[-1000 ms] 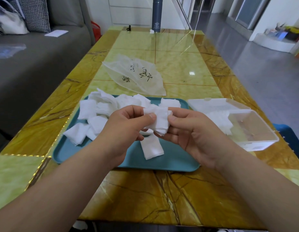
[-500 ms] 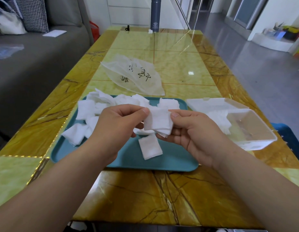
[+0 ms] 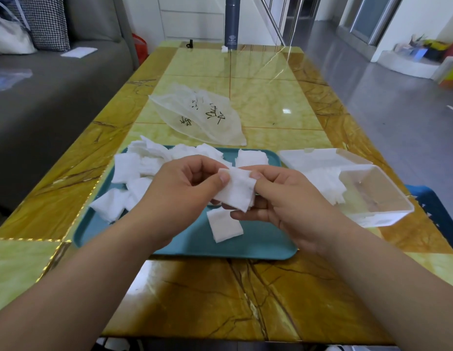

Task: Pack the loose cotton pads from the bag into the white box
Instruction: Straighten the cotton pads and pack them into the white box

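both hands meet above the middle of the teal tray (image 3: 245, 247). the left hand (image 3: 179, 196) pinches the left edge of a small stack of cotton pads (image 3: 236, 188) between thumb and curled fingers; the right hand (image 3: 291, 203) grips the stack's right edge, thumb on top, fingers underneath. the stack is held clear of the tray, its lower corner just above a single loose pad (image 3: 225, 225) lying flat on the tray floor.

a heap of loose pads (image 3: 134, 178) fills the tray's far left part, and a few spill over the far rim onto the bench (image 3: 220, 300). the near right part of the tray is bare.

the white box (image 3: 372, 196) sits just beside the tray's right rim, close to the right edge of the bench, with its lid (image 3: 319, 160) swung open toward the far side. some packed pads (image 3: 326, 181) stand against its left wall; the rest of its floor is bare.

the flattened bag (image 3: 202, 117) lies beyond the tray, apart from it. past it the bench runs open up to a dark bottle (image 3: 231, 24) near the far edge. a broad bare strip of bench lies between the tray's near rim and the front edge, under the forearms. a grey sofa (image 3: 55, 97) runs along the left side.
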